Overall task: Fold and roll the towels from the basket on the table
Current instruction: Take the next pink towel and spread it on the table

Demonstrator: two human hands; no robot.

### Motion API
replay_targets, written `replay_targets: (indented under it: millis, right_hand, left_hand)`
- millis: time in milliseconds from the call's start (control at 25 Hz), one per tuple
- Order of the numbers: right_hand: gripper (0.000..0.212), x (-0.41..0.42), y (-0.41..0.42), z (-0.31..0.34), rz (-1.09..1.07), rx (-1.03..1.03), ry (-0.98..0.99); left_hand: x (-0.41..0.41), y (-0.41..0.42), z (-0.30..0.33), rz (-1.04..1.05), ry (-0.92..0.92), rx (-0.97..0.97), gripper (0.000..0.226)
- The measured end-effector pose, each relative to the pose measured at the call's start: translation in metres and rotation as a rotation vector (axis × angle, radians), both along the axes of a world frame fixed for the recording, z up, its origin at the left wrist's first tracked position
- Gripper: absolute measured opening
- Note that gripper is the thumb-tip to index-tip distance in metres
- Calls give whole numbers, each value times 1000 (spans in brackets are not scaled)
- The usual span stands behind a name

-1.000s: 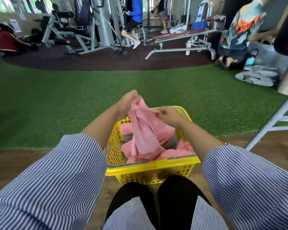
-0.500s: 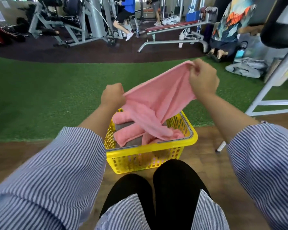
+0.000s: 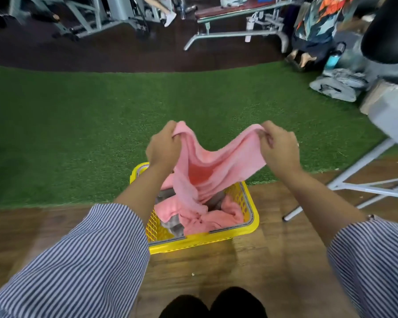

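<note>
We are pinching a soft, light pink towel (image 3: 213,164) by its top corners, left hand (image 3: 163,145) and right hand (image 3: 278,150), above the basket (image 3: 251,228).

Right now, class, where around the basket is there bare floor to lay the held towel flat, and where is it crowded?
Bare wood floor lies between the yellow basket and the knees, and left of the basket. Green turf beyond is open. Crowded: the basket itself, and right by the white frame.

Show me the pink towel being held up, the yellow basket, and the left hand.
pink towel (image 3: 213,166), head view, sagging middle of the cloth.
yellow basket (image 3: 193,245), head view, near wall.
left hand (image 3: 163,148), head view, back of the hand.
</note>
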State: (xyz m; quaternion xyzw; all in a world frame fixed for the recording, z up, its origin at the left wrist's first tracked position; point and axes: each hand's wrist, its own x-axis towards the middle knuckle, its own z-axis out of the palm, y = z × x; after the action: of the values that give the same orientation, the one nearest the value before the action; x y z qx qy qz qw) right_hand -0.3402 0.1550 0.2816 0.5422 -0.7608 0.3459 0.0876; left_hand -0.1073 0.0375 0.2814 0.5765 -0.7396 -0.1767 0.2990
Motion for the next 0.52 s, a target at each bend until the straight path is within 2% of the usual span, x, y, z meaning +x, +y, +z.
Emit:
replay_targets:
  millis: [160,320,520]
  right_hand:
    - [18,6,-14,116,35,35,193]
    - [14,-1,-14,243,37,-37,347]
    - [18,-37,30,419,-133,-160,349]
  left_hand:
    - [-19,14,114,-94,-66,-117,19]
    - [-52,22,248,-168,-65,-227,16]
    - [-99,52,427,-214,-11,-377,18]
